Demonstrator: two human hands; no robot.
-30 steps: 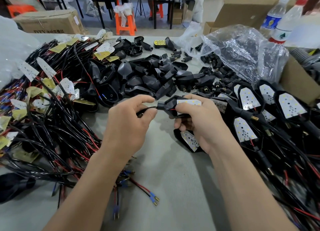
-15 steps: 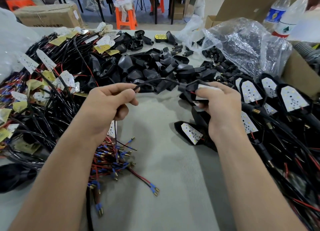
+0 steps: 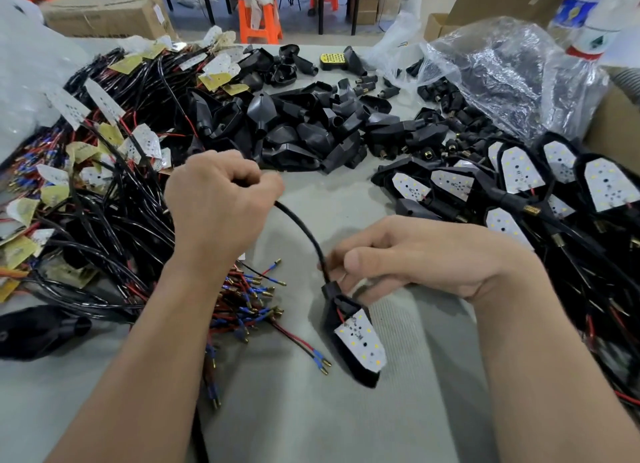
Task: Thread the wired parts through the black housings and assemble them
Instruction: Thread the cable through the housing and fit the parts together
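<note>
My left hand is a fist gripping a black sleeved cable that arcs down to the right. The cable enters the neck of a black housing with a white LED board seated in it, tip pointing toward me above the grey mat. My right hand pinches the housing's neck where the cable goes in. Empty black housings are heaped at the middle back. A tangle of wired LED boards lies on the left.
Finished housings with boards lie in a row on the right. A crinkled clear plastic bag and a cardboard box stand at back right, with two bottles. Loose red and black wire ends lie under my left wrist.
My right hand has brought the housing down and toward me, from chest height to just above the mat. My left hand has pulled the cable further through, so a long arc shows.
</note>
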